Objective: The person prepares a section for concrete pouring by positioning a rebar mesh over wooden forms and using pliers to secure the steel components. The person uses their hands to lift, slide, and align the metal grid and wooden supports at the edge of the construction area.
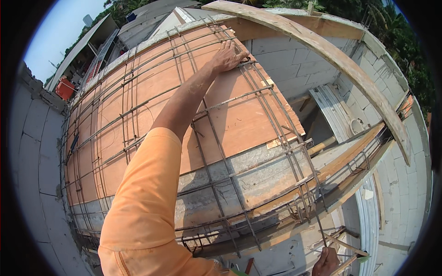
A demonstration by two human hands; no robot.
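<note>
My left arm in an orange sleeve stretches over a grid of steel rebar [209, 108]. At the grid's far right corner, my left hand [226, 57] is closed over a bar, its fingertips partly hidden. My right hand [325, 261], low at the right, grips the lower end of a long thin rebar rod [321, 224]. That rod slants up along the grid's right side toward my left hand. Beneath the bars lies an orange-brown plywood sheet [239, 126], with a grey, weathered board [258, 177] along its near side.
A long wooden plank [322, 43] arches across the upper right. Past the plywood's right edge is an opening with corrugated metal sheets [330, 112]. Light block walls [34, 152] stand on both sides. A blue-handled tool [73, 142] lies at the left; a red container [65, 88] sits behind.
</note>
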